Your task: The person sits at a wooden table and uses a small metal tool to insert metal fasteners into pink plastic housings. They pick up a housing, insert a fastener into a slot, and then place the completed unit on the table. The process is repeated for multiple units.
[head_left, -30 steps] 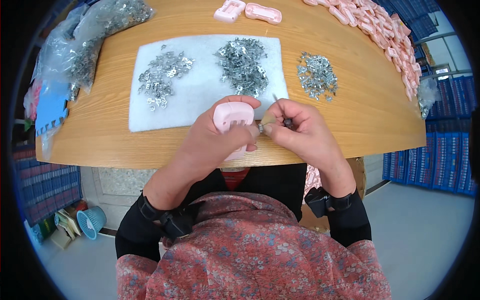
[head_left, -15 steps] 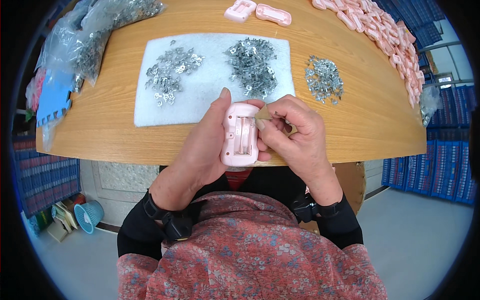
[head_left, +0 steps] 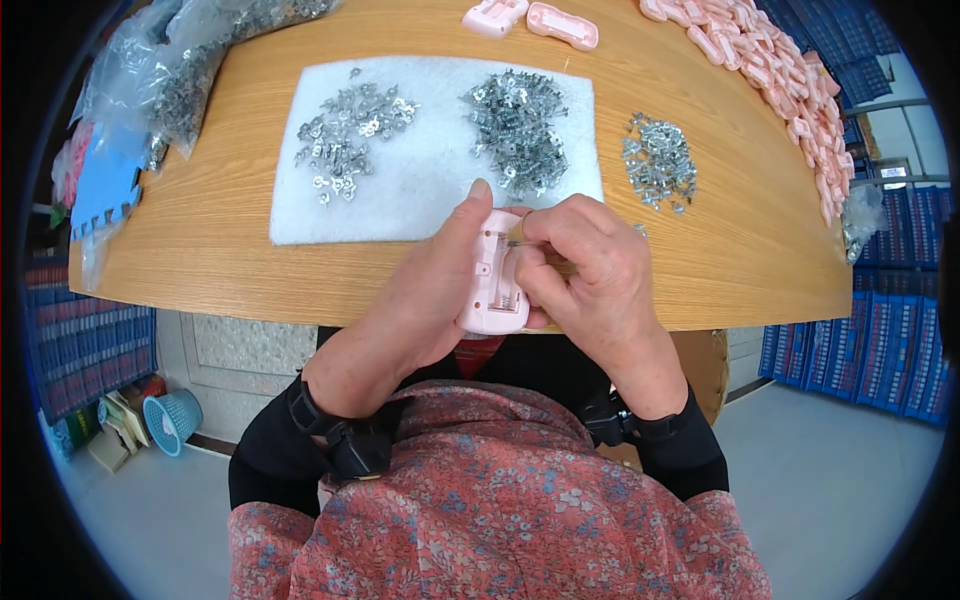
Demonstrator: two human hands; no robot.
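Observation:
My left hand [head_left: 425, 280] is closed round a pink plastic battery housing [head_left: 490, 318], thumb along its left side. The housing is held upright near the table's front edge, its open battery compartment turned up. A coiled spring contact [head_left: 506, 300] shows at the compartment's near end. My right hand [head_left: 600, 260] is pinched at the far end of the compartment, over its right side. What its fingertips hold is mostly hidden. Beyond the hands, a white foam sheet [head_left: 430, 215] bears a left pile of metal contacts [head_left: 350, 135] and a denser right pile of contacts [head_left: 518, 130].
Another heap of small metal parts [head_left: 658, 160] lies right of the foam. Two pink shells [head_left: 563, 27] rest at the far edge. Many pink housings [head_left: 780, 80] are heaped at the far right. Plastic bags of metal parts [head_left: 180, 90] and a blue foam mat [head_left: 105, 185] lie left.
Both hands and the housing have shifted slightly right in the view, and the housing is tilted more. My right fingers have curled further over the compartment; the tan piece at their tips is now mostly hidden.

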